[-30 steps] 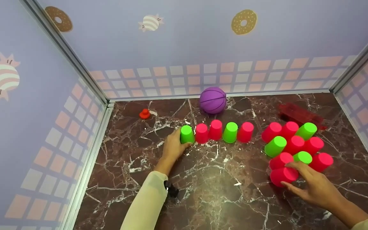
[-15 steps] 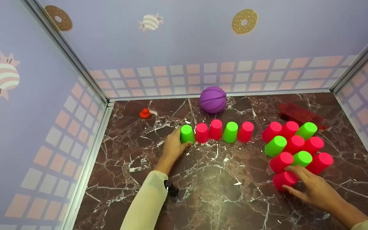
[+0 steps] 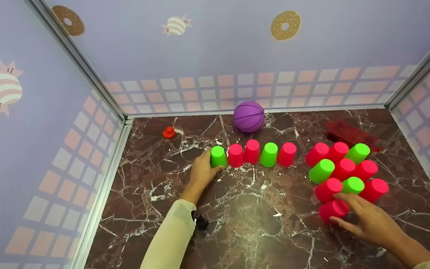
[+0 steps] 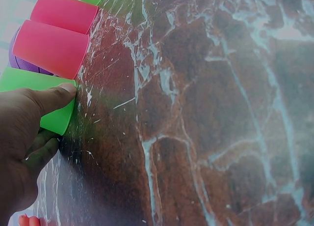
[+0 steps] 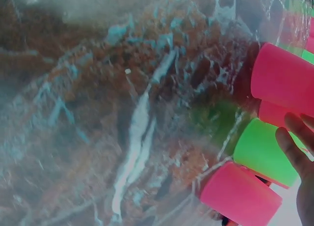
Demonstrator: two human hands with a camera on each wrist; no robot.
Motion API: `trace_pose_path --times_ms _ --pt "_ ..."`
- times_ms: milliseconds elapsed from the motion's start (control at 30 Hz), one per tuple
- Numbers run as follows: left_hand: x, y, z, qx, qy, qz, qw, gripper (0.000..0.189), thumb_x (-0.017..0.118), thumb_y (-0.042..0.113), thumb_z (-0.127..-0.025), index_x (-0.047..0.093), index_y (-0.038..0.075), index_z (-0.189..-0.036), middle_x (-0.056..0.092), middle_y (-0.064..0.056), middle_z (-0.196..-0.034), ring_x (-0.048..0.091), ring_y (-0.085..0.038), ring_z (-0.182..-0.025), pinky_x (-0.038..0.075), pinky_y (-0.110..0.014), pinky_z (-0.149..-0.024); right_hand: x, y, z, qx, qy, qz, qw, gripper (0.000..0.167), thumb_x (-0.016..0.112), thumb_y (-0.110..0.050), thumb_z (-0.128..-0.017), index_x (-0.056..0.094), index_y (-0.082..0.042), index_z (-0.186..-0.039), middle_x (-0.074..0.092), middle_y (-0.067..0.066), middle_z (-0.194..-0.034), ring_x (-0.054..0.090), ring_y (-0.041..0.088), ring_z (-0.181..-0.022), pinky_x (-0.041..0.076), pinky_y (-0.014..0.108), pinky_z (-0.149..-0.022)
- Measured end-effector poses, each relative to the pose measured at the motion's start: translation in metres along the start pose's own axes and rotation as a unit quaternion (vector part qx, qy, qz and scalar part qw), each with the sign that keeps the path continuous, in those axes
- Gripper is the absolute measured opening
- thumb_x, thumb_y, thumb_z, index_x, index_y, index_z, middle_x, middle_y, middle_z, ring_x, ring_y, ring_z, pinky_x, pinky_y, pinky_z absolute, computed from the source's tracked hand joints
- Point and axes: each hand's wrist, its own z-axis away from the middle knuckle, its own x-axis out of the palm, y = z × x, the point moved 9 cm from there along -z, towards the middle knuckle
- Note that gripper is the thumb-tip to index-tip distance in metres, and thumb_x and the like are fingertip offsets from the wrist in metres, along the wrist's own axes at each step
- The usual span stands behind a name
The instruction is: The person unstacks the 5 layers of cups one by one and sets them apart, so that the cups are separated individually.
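Observation:
In the head view my left hand [image 3: 202, 172] holds the green cup [image 3: 218, 157] at the left end of a row of upside-down cups. The left wrist view shows the thumb along the near side of this green cup [image 4: 56, 120], its fingers behind it. To the right in the row stand a pink cup [image 3: 236, 155], another pink cup [image 3: 252, 151], a green cup [image 3: 269, 154] and a pink cup [image 3: 287, 154]. My right hand [image 3: 371, 222] grips the front pink cup [image 3: 332, 211] of the cluster at the right, thumb nearest me; the thumb is hidden in the right wrist view.
Several other pink and green cups crowd the cluster, including a green cup [image 3: 321, 171]. Behind stand a purple ball [image 3: 249, 117], a small orange-red duck [image 3: 168, 132] and a translucent red object [image 3: 351, 134]. Patterned walls [image 3: 207, 52] bound the marbled surface [image 3: 252, 231].
My right hand has shifted the front pink cup slightly nearer me and to the right, then stayed in place. The left hand and the row have not moved.

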Motion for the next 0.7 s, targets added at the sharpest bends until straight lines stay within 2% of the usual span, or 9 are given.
trace_pose_path --times_ms 67,133,267,333,367,567,633,700 --pt "0.0 0.0 0.0 0.003 0.003 -0.001 1.0 0.079 0.1 0.036 -0.079 0.066 0.012 -0.146 0.078 -0.014 -0.13 0.078 -0.037 -0.117 0.061 -0.054 -0.101 -0.006 -0.003 -0.002 -0.02 0.009 0.009 0.9997 0.079 0.104 -0.03 -0.069 0.07 -0.006 -0.136 0.076 0.008 -0.123 0.079 0.027 -0.096 0.065 0.041 -0.071" --pt "0.0 0.001 0.001 0.004 0.005 -0.002 1.0 0.079 0.1 0.036 -0.079 0.066 0.012 -0.146 0.078 -0.014 -0.13 0.078 -0.038 -0.116 0.061 -0.054 -0.1 -0.012 -0.005 -0.005 -0.043 0.021 0.019 0.9987 0.072 0.098 -0.041 -0.079 0.072 -0.005 -0.135 0.076 0.009 -0.122 0.079 0.027 -0.095 0.064 0.042 -0.071" --pt "0.0 0.001 0.001 0.005 0.007 -0.003 1.0 0.079 0.1 0.036 -0.079 0.066 0.012 -0.146 0.078 -0.014 -0.131 0.078 -0.038 -0.116 0.061 -0.054 -0.101 -0.024 -0.01 -0.015 -0.084 0.058 0.023 0.9945 0.065 0.069 -0.062 -0.103 0.075 -0.003 -0.128 0.078 0.008 -0.114 0.076 0.022 -0.086 0.062 0.036 -0.07" --pt "0.0 0.001 0.0 0.005 0.005 -0.006 1.0 0.08 0.1 0.036 -0.079 0.066 0.012 -0.146 0.078 -0.014 -0.131 0.078 -0.039 -0.116 0.061 -0.054 -0.101 -0.03 -0.011 -0.023 -0.099 0.08 0.023 0.9917 0.069 0.056 -0.066 -0.108 0.076 -0.002 -0.125 0.078 0.007 -0.109 0.073 0.02 -0.08 0.06 0.034 -0.067" --pt "0.0 0.0 0.0 0.005 0.004 -0.008 1.0 0.08 0.1 0.037 -0.079 0.065 0.012 -0.147 0.078 -0.014 -0.131 0.078 -0.039 -0.116 0.061 -0.055 -0.101 -0.032 -0.012 -0.028 -0.104 0.089 0.022 0.9903 0.069 0.054 -0.066 -0.109 0.077 -0.002 -0.123 0.077 0.007 -0.106 0.072 0.019 -0.077 0.059 0.033 -0.065" --pt "0.002 -0.002 0.0 -0.006 -0.006 -0.02 0.9998 0.082 0.099 0.038 -0.079 0.064 0.011 -0.149 0.077 -0.015 -0.133 0.077 -0.041 -0.118 0.061 -0.056 -0.102 -0.04 -0.008 -0.061 -0.107 0.11 0.027 0.9878 0.069 0.053 -0.066 -0.109 0.078 -0.003 -0.121 0.077 0.011 -0.107 0.068 0.021 -0.07 0.056 0.034 -0.055" --pt "0.002 -0.001 0.0 -0.006 -0.006 -0.021 0.9997 0.083 0.099 0.037 -0.079 0.064 0.011 -0.149 0.077 -0.015 -0.134 0.077 -0.041 -0.119 0.061 -0.056 -0.103 -0.04 -0.005 -0.073 -0.103 0.106 0.025 0.9886 0.067 0.056 -0.064 -0.109 0.078 -0.003 -0.125 0.077 0.012 -0.111 0.067 0.019 -0.07 0.055 0.033 -0.053" --pt "0.002 -0.001 0.0 -0.005 -0.005 -0.021 0.9998 0.083 0.099 0.037 -0.079 0.064 0.01 -0.149 0.077 -0.015 -0.135 0.077 -0.04 -0.119 0.061 -0.055 -0.104 -0.038 -0.002 -0.086 -0.102 0.099 0.018 0.9897 0.061 0.064 -0.059 -0.107 0.077 -0.004 -0.13 0.077 0.013 -0.114 0.069 0.021 -0.074 0.056 0.035 -0.056"
